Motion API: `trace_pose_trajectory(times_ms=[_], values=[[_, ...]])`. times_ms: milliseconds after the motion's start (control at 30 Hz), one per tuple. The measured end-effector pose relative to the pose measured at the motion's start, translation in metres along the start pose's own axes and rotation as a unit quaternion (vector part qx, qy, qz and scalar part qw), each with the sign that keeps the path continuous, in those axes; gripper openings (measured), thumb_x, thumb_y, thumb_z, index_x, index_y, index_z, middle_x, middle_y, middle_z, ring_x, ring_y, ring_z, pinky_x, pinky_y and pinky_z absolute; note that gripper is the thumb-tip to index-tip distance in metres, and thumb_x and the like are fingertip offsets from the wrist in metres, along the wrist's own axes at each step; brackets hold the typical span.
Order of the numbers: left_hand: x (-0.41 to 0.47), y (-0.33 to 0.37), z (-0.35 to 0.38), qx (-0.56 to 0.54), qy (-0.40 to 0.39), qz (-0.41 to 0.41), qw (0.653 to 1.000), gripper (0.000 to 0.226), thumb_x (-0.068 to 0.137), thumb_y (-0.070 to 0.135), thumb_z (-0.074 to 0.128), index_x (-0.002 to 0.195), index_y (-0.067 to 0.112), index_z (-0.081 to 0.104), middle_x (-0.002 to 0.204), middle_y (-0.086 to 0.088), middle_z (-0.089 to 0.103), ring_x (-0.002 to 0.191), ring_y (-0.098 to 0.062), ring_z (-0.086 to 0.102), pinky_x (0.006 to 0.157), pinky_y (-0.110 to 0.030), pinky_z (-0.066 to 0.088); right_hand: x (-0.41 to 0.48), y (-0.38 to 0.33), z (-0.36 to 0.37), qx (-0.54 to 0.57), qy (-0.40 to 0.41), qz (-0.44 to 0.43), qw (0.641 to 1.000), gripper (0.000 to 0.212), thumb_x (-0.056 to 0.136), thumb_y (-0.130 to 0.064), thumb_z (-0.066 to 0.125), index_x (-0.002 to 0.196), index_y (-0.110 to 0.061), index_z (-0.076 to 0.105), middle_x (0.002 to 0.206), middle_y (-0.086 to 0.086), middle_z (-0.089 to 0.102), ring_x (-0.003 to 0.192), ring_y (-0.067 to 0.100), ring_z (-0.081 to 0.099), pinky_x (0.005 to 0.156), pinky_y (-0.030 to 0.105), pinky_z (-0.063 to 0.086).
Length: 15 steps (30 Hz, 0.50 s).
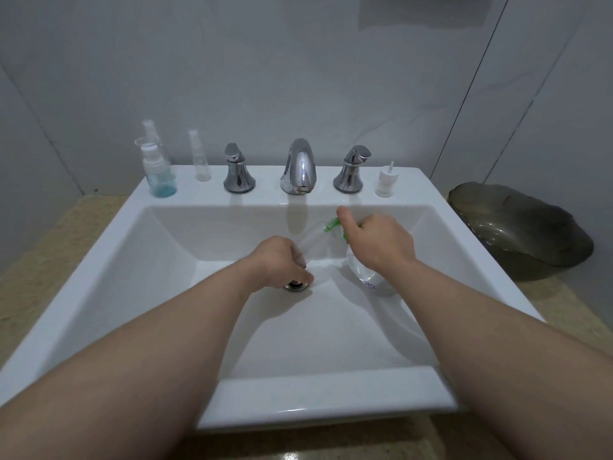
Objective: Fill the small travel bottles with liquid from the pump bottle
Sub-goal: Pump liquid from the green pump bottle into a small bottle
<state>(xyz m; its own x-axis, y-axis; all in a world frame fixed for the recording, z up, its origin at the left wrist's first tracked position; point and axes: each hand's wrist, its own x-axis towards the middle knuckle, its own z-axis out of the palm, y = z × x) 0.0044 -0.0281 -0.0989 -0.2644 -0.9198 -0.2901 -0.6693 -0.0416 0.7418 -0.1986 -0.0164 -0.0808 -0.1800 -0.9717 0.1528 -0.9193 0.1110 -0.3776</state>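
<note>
Bare forearms (166,343) reach to mid-frame over the sink (325,393), left hand (280,262) gripping a clear travel bottle (313,240) — likely light, slippery, best held round its body — right hand (378,240) clasping the neck of the green-topped pump bottle (368,277).

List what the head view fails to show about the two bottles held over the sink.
Head view only:
Small clear travel bottle: fill level unreadable, blurred and partly behind the left hand.
Green-topped clear pump bottle: its head is mostly covered by the right hand; purple label print too small.
Chrome drain: half hidden under the left hand's fingers.
</note>
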Motion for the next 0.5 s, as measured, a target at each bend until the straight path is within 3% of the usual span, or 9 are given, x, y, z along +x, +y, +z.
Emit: trace_pose_trajectory(times_ms=[167, 333, 500], values=[[0.0006, -0.0004, -0.0002, 0.003, -0.001, 0.005, 1.0, 0.031, 0.073, 0.018, 0.09, 0.081, 0.017, 0.06, 0.072, 0.001, 0.06, 0.053, -0.014, 0.05, 0.047, -0.022, 0.041, 0.0009, 0.0, -0.0001, 0.004, -0.004, 0.002, 1.0, 0.08, 0.099, -0.07, 0.025, 0.07, -0.01, 0.069, 0.076, 0.003, 0.066, 0.072, 0.023, 0.058, 0.066, 0.035, 0.041], [-0.0006, -0.0018, -0.0007, 0.022, -0.005, 0.004, 1.0, 0.03, 0.075, 0.02, 0.089, 0.08, 0.017, 0.06, 0.072, 0.001, 0.058, 0.054, -0.014, 0.05, 0.045, -0.021, 0.04, -0.0015, -0.0014, -0.0023, 0.01, -0.013, 0.0, 1.0, 0.064, 0.098, -0.058, 0.033, 0.06, -0.011, 0.054, 0.07, 0.006, 0.059, 0.07, 0.029, 0.055, 0.06, 0.034, 0.036], [0.0001, -0.0012, -0.0004, 0.016, -0.008, 0.003, 1.0, 0.031, 0.076, 0.018, 0.088, 0.078, 0.018, 0.057, 0.069, 0.004, 0.056, 0.051, -0.011, 0.047, 0.044, -0.019, 0.038, -0.004, -0.0017, -0.0032, 0.003, -0.012, -0.005, 1.0, 0.078, 0.1, -0.069, 0.025, 0.064, -0.01, 0.061, 0.074, 0.005, 0.062, 0.073, 0.026, 0.058, 0.066, 0.036, 0.04]])
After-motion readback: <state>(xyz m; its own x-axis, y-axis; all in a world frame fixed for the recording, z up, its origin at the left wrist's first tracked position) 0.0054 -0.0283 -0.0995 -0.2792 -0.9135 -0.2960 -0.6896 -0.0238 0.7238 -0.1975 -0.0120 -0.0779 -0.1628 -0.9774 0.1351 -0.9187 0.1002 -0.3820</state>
